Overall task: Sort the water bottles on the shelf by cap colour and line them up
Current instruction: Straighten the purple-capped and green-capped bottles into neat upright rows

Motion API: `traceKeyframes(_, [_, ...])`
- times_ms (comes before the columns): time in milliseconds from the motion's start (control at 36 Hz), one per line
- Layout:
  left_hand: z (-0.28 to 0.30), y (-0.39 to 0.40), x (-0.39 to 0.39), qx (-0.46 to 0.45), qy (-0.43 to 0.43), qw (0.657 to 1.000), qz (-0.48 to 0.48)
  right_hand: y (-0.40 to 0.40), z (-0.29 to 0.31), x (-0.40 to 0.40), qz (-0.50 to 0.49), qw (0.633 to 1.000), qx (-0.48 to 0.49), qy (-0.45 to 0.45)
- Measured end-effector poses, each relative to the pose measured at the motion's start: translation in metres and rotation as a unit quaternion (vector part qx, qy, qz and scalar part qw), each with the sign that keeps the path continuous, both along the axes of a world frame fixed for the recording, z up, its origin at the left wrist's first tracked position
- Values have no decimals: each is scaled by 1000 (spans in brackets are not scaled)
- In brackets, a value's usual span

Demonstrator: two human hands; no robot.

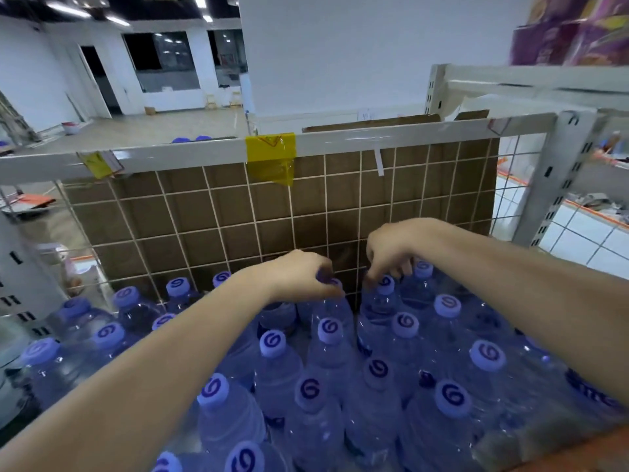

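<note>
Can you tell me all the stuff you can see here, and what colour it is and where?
bottles: more than twenty, clear with pale purple caps, packed upright on the shelf
wire grid: one, white, behind the bottles
cardboard: one brown sheet, behind the grid
rail: one, white, along the top of the grid
yellow tags: two, on the rail, one at the middle and one to the left
purple packs: count unclear, top right on a higher shelf
left hand: one, fingers curled on the cap of a back-row bottle
right hand: one, fingertips pinching the cap of the next bottle to the right
</note>
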State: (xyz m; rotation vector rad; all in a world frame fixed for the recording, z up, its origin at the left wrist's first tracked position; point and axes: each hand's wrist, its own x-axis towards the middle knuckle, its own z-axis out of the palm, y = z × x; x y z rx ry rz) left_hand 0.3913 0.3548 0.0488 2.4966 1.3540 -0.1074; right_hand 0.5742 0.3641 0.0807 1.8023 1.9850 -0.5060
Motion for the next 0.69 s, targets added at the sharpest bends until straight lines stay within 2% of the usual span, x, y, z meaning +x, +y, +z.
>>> traceKeyframes(83, [-10,-3,4,-13,1,1000,-12,-6,-12,1,-25,999,-17,23])
traceKeyframes(250, [-14,-3,-1,10,-28,999,-21,-13,-20,0,-3,996,40,79])
traceKeyframes(444, [-3,-6,-23,29,-25,999,-4,-13,-14,-14,19,993,36,109])
traceKeyframes(694, [4,-11,-45,10,-42,999,21,-6,-14,-38,44,989,10,144])
